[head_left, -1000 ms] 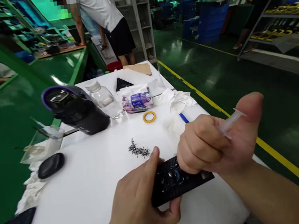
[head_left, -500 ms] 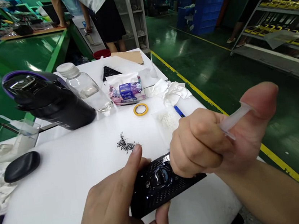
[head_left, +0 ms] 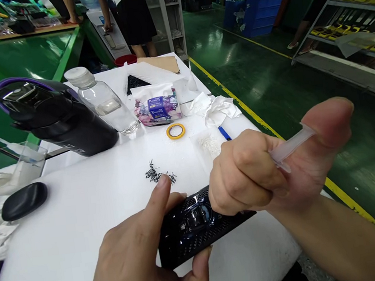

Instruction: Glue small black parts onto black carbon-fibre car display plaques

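My left hand grips the left end of a glossy black plastic panel with rows of small holes and a raised middle. Its thumb points up along the near-left side, and fingers show under the lower edge. My right hand is closed around a translucent syringe, with the thumb on the end of its plunger. The syringe's tip and barrel are hidden behind the curled fingers, over the panel's right part. Small black bits lie in a loose pile beyond the panel.
Behind the panel lie a yellow tape roll, white granules, a blue pen-like item and a tissue pack. A black flask, a clear bottle and a black oval case stand leftward. A person is behind.
The view has shifted slightly, so the table things sit a little higher. Both hands keep their hold, moved slightly left in the picture with the panel.
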### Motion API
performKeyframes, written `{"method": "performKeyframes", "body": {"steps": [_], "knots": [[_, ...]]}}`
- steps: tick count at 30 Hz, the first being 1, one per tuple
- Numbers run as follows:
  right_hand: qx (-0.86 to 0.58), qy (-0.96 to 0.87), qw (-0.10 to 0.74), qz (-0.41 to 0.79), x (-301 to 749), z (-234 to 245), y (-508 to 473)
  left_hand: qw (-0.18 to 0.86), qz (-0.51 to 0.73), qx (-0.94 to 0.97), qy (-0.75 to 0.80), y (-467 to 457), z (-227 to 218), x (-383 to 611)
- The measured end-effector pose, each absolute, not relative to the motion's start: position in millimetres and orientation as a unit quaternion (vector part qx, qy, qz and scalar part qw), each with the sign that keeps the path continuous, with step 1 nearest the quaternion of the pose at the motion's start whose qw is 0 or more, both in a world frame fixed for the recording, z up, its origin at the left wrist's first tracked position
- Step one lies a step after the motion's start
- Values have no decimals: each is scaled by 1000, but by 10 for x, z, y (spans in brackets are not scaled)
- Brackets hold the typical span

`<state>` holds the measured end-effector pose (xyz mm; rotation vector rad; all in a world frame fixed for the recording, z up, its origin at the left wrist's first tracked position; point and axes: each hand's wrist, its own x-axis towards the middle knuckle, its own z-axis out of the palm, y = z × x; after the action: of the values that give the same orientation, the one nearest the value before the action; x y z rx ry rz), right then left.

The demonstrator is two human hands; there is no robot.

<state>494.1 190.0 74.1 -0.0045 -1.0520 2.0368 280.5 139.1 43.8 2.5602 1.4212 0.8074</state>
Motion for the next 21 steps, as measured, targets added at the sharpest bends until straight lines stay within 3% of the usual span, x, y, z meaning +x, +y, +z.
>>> {"method": "performKeyframes", "body": {"steps": [21], "knots": [[-8,-470,429,771,4946,705,1900,58,264,839,473,1377,438,2826]]}}
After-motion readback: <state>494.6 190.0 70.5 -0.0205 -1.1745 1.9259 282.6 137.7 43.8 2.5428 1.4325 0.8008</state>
